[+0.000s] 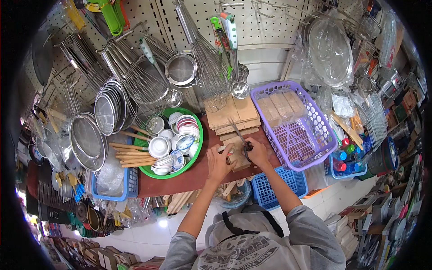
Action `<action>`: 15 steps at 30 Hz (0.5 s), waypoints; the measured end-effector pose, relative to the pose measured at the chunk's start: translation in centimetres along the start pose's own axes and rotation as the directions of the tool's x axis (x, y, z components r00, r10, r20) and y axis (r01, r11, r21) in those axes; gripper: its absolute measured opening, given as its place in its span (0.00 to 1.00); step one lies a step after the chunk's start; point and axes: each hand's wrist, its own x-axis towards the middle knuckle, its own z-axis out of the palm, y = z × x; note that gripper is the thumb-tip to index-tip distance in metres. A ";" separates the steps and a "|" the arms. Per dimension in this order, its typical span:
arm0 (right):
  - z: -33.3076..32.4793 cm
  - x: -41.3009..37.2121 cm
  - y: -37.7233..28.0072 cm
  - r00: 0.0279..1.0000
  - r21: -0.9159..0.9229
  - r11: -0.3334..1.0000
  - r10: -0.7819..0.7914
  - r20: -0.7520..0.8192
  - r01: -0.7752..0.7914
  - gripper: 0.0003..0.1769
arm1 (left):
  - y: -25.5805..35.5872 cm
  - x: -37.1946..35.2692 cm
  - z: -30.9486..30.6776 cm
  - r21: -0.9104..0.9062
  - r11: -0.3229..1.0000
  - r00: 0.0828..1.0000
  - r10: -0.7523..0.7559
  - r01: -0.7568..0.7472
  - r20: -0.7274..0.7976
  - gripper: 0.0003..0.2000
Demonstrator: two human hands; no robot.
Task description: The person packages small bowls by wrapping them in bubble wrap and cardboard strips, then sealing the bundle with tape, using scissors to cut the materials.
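My right hand (258,155) is closed around the dark handles of a pair of scissors (236,129), whose metal blades point away from me over the table. To its left, my left hand (219,163) curls its fingers around a small white-and-orange roll (224,148), partly hidden by those fingers. Between both hands a brown cardboard piece (240,158) lies on the dark red tabletop (209,180). Just beyond the scissors is a stack of flat brown cardboard boxes (234,110).
A green basin (198,150) of bowls and wooden-handled tools stands left. On the right is a purple basket (330,146) with wrapped brown packs. A blue basket (294,173) sits below the table edge. Whisks (202,63) and strainers (86,136) hang from the pegboard.
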 end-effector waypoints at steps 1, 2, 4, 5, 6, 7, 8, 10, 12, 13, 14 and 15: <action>0.1 -0.1 0.2 1.000 0.061 0.998 0.018 -0.008 -0.017 0.19 | 0.0 0.1 -0.2 -0.003 1.000 1.000 0.000 0.000 0.014 0.37; 0.3 -0.3 0.4 1.000 0.048 0.999 0.021 -0.021 -0.019 0.19 | 0.0 0.2 -0.5 -0.007 1.000 1.000 0.000 0.000 0.028 0.36; 0.7 -0.5 0.0 0.999 0.023 0.999 0.028 -0.046 -0.027 0.20 | -0.3 0.2 -0.8 0.001 1.000 1.000 0.007 -0.007 0.016 0.37; 0.8 -0.6 -0.1 0.999 0.030 0.999 0.035 -0.028 -0.034 0.18 | -0.4 0.1 -0.9 0.006 1.000 1.000 0.009 -0.009 0.013 0.37; 0.3 -0.7 -1.1 0.999 0.038 0.998 0.042 -0.010 -0.042 0.17 | -0.5 0.1 -1.0 0.003 1.000 1.000 0.009 -0.009 0.025 0.37; 0.0 -0.7 -1.6 0.999 0.045 0.998 0.049 0.006 -0.049 0.16 | -0.6 0.2 -1.1 -0.001 1.000 0.999 0.011 -0.011 0.035 0.37; 0.2 -0.7 -1.6 0.999 0.043 0.999 0.033 0.001 -0.033 0.16 | -0.7 0.2 -1.1 -0.006 1.000 0.999 0.012 -0.012 0.046 0.36; 0.3 -0.5 -1.5 1.000 0.037 0.999 -0.002 -0.012 0.002 0.16 | -0.6 0.4 -1.2 0.002 0.999 0.999 0.033 -0.033 0.044 0.37; 0.3 -0.5 -1.7 1.000 0.017 1.000 0.019 0.007 -0.019 0.16 | -0.6 0.7 -1.3 0.007 0.999 0.998 0.042 -0.042 0.051 0.37; 0.2 -0.4 -1.9 0.999 0.007 1.000 0.029 0.015 -0.029 0.16 | -0.6 0.8 -1.5 0.008 0.999 0.998 0.040 -0.040 0.058 0.37; 0.1 -0.5 -2.1 0.999 0.004 0.999 0.032 0.017 -0.032 0.16 | -0.6 0.9 -1.5 0.009 0.999 0.997 0.038 -0.039 0.065 0.37; -0.2 -0.5 -2.7 0.999 0.001 0.999 0.035 0.019 -0.035 0.17 | -0.6 0.9 -1.6 0.010 0.999 0.997 0.038 -0.039 0.067 0.36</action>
